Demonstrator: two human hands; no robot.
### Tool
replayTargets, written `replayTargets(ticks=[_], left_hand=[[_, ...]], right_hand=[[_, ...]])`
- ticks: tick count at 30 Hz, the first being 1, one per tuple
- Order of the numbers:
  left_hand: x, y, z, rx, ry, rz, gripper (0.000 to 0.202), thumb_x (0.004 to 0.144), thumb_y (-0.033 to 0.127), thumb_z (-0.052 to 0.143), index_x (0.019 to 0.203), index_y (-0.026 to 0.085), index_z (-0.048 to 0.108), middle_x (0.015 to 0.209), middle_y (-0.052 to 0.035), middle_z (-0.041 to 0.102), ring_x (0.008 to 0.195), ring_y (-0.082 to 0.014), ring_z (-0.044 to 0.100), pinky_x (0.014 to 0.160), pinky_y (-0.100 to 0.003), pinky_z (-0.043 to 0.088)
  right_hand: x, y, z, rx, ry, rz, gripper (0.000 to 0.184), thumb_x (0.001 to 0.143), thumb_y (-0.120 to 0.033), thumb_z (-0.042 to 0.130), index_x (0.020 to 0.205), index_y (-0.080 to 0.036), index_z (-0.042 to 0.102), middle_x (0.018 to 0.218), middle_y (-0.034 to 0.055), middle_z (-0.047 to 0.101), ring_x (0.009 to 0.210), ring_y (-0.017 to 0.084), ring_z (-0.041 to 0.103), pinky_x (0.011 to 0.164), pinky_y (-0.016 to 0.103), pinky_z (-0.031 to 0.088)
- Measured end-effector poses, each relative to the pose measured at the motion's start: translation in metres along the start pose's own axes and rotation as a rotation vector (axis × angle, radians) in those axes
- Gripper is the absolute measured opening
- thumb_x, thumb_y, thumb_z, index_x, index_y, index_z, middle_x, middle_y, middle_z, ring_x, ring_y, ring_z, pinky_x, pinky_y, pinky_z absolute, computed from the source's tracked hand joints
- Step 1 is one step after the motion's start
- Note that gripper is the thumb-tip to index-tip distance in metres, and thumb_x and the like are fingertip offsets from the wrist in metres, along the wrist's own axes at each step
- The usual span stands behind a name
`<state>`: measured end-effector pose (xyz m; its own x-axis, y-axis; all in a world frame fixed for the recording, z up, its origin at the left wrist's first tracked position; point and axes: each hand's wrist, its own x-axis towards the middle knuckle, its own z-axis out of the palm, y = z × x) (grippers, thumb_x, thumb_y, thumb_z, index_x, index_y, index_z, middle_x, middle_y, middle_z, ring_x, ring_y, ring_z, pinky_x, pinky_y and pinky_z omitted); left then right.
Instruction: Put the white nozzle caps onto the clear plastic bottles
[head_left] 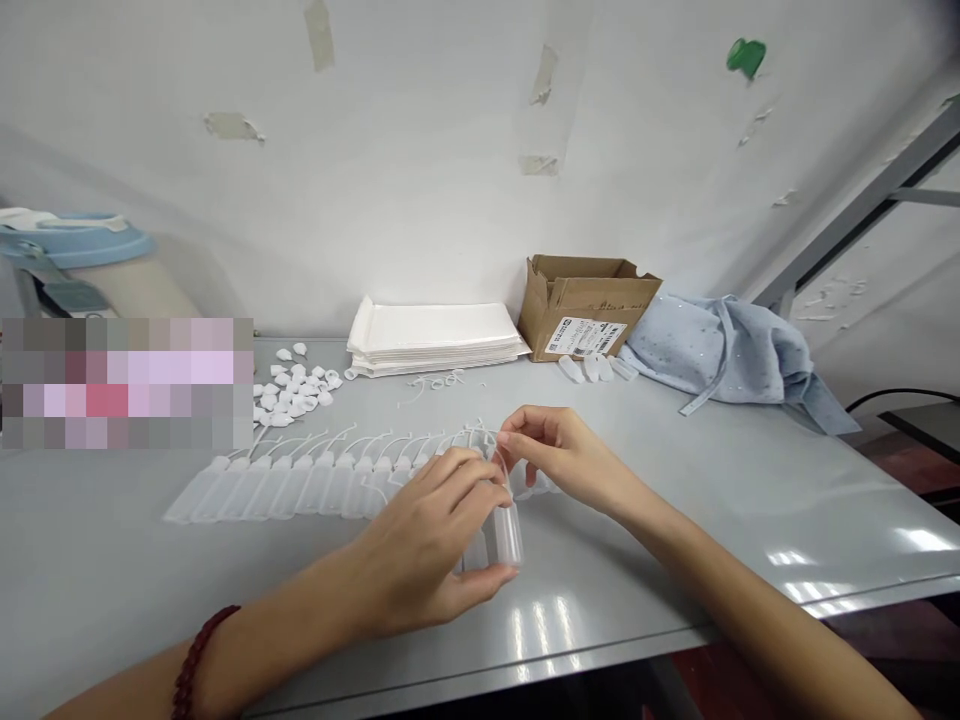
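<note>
My left hand [450, 535] is closed around a small translucent plastic bottle [508, 537], with the thumb under its base and the fingers over its upper part. Thumb and fingertips of my right hand [551, 440] pinch a thin white tube [498, 455] that rises from the top of the bottle. To the left runs a row of similar translucent bottles [281, 488] lying side by side, each with a thin tube sticking out of its top. More clear plastic pieces lie partly hidden behind my hands.
A pile of small white caps [296, 390] lies at the left. Farther back are stacked white padded envelopes [439, 335], an open cardboard box [589, 310] and light blue cloth [720, 345]. Loose thin tubes [439, 382] and clear pieces [596, 368] lie before them. A blue-lidded tumbler [90, 245] stands left.
</note>
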<state>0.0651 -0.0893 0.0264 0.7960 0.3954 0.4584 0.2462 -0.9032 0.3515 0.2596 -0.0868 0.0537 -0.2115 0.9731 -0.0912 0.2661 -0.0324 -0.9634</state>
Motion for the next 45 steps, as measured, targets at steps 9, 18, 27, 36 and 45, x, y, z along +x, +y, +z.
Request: replayTargets(ticks=[9, 18, 27, 36, 45], left_hand=[[-0.003, -0.001, -0.001, 0.068, -0.080, 0.014, 0.030, 0.082, 0.033, 0.064, 0.101, 0.011, 0.055, 0.108, -0.0121, 0.059, 0.106, -0.0273, 0.047, 0.088, -0.042, 0.047], [-0.003, 0.004, 0.002, 0.075, -0.151, 0.010, 0.035, 0.082, 0.039, 0.062, 0.100, 0.009, 0.059, 0.101, -0.0131, 0.060, 0.099, -0.0279, 0.049, 0.085, -0.043, 0.048], [-0.004, 0.003, 0.005, 0.185, -0.157, 0.083, 0.026, 0.085, 0.035, 0.057, 0.101, 0.016, 0.065, 0.102, -0.0145, 0.060, 0.091, -0.0269, 0.050, 0.072, -0.040, 0.049], [-0.010, 0.005, 0.004, 0.243, -0.122, 0.082, 0.032, 0.086, 0.045, 0.058, 0.096, 0.015, 0.066, 0.097, -0.0137, 0.063, 0.085, -0.0255, 0.048, 0.069, -0.039, 0.048], [0.000, -0.008, -0.007, 0.101, 0.022, -0.077, 0.028, 0.088, 0.038, 0.057, 0.098, 0.014, 0.066, 0.097, -0.0106, 0.065, 0.085, -0.0221, 0.050, 0.073, -0.036, 0.048]], right_hand=[[0.000, 0.000, 0.000, -0.144, 0.046, -0.046, 0.011, 0.083, -0.024, 0.057, 0.077, -0.017, 0.063, 0.070, 0.0003, 0.065, 0.062, 0.011, 0.059, 0.053, 0.024, 0.041], [0.003, -0.005, -0.008, -0.131, 0.178, -0.087, 0.010, 0.083, -0.024, 0.058, 0.081, -0.016, 0.062, 0.069, 0.0003, 0.067, 0.060, 0.011, 0.059, 0.052, 0.024, 0.039], [0.001, -0.007, -0.011, -0.117, 0.202, -0.102, 0.011, 0.085, -0.024, 0.057, 0.079, -0.016, 0.061, 0.072, 0.0012, 0.068, 0.058, 0.010, 0.058, 0.049, 0.023, 0.038], [0.000, -0.006, -0.012, -0.150, 0.226, -0.132, 0.012, 0.085, -0.025, 0.057, 0.079, -0.017, 0.062, 0.075, 0.0019, 0.069, 0.059, 0.011, 0.059, 0.051, 0.024, 0.041], [0.016, 0.009, -0.033, -0.281, 0.443, -0.154, 0.016, 0.082, -0.030, 0.058, 0.075, -0.016, 0.061, 0.072, 0.0038, 0.067, 0.055, 0.012, 0.058, 0.051, 0.026, 0.042]])
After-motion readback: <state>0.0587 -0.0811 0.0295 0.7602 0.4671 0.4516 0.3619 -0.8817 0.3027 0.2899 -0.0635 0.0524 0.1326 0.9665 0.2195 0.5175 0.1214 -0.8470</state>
